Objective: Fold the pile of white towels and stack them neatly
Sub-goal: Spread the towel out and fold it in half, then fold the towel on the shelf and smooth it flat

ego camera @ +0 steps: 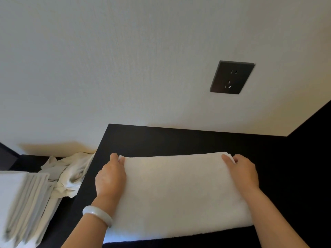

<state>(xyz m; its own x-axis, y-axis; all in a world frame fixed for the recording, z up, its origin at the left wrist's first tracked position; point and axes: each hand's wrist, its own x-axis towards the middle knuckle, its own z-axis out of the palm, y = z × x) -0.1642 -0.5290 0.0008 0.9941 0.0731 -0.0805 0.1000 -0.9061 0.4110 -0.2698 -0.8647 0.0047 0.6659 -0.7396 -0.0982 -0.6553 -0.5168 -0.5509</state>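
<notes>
A white towel (175, 190) lies folded flat on a black tabletop (179, 140). My left hand (110, 176) pinches its far left corner, thumb on top. At the far right corner my right hand (243, 170) pinches the layered edge. A stack of folded white towels (23, 206) stands at the lower left. Behind that stack lies a crumpled heap of unfolded white towels (69, 174).
A white wall rises behind the table, with a black power socket (232, 77) on it. A black panel (311, 158) closes the table's right side. The stack and heap rest on a lower dark surface (30, 161) left of the table.
</notes>
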